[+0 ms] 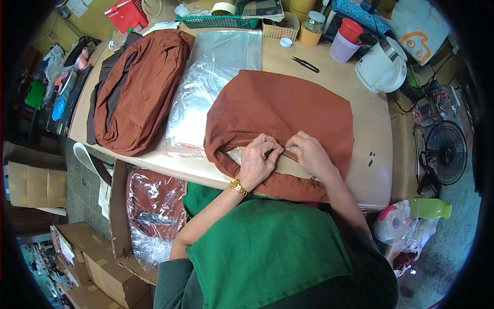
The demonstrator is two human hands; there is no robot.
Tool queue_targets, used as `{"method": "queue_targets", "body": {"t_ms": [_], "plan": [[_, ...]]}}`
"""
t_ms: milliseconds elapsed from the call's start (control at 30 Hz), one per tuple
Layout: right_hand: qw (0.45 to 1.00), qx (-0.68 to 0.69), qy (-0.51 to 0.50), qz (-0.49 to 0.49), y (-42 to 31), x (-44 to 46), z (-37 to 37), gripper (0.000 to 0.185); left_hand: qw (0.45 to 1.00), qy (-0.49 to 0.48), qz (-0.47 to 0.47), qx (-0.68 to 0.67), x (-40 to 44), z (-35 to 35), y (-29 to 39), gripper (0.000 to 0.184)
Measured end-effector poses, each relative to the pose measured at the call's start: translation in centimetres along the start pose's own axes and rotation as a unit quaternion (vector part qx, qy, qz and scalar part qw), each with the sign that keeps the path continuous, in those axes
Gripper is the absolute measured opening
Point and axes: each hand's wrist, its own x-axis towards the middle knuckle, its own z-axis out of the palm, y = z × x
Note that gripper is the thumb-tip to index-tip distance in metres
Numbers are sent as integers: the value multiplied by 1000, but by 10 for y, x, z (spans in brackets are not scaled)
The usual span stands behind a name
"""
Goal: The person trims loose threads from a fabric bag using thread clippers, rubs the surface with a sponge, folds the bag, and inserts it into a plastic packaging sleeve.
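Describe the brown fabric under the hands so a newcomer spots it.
On the tan table, look right of the clear plastic. The brown fabric lies there; unlike the brown bag farther left, it has the left hand and right hand on it.

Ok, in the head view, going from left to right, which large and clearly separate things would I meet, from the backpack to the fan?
Rust-brown backpack → rust-brown cloth → white electric kettle → black electric fan.
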Motion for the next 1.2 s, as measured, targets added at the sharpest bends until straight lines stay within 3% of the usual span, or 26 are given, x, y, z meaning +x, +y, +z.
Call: {"method": "queue_targets", "body": {"t_ms": [67, 167, 200, 267, 300, 367, 400, 433, 467, 567, 700, 767, 800, 867, 933, 1067, 1200], "plan": [[970, 185, -104, 122, 5, 17, -23, 9, 999, -34, 0, 8, -1, -4, -1, 6], [906, 338, 39, 251, 2, 75, -73, 8, 997, -59, 40, -3, -2, -7, -8, 6], [925, 291, 87, 227, 21, 94, -79, 11, 997, -67, 41, -10, -3, -10, -8, 7], [980, 139, 67, 128, 63, 127, -81, 14, 996, -80, 32, -28, -2, -14, -8, 7], [980, 138, 67, 126, 81, 140, -78, 14, 994, -93, 24, -45, -1, -16, -9, 7], [929, 160, -228, 242, 116, 163, -62, 24, 993, -105, 27, -42, 1, -19, -12, 7], [929, 160, -231, 240, 139, 172, -50, 24, 991, -117, 9, -57, 1, -20, -13, 6], [972, -23, -117, 205, 164, 178, -34, 29, 989, -130, -11, -73, 0, -21, -14, 6], [966, -205, 4, 159, 184, 175, -20, 34, 989, -128, -15, -73, -1, -21, -15, 6], [943, -260, 13, 205, 211, 164, 6, 35, 985, -145, -19, -94, 4, -25, -17, 6], [930, -320, -4, 179, 214, 170, -4, 30, 982, -160, -19, -100, 5, -26, -18, 6], [952, -138, -26, 272, 221, 184, -21, 28, 980, -167, -24, -108, 4, -26, -20, 6], [951, -140, -27, 274, 209, 182, -32, 28, 981, -152, -18, -116, 3, -24, -23, 6], [976, 118, 24, 179, 155, 168, -60, 25, 982, -135, -11, -128, 3, -20, -26, 7], [977, 145, -53, 150, 72, 136, -75, 21, 981, -132, -18, -140, 3, -20, -28, 5], [965, -22, -259, 32, -9, 76, -79, 28, 980, -132, -15, -147, 3, -21, -25, 6], [961, -96, -259, 7, -11, 45, -53, 35, 981, -129, -11, -147, 3, -21, -25, 7]]}}
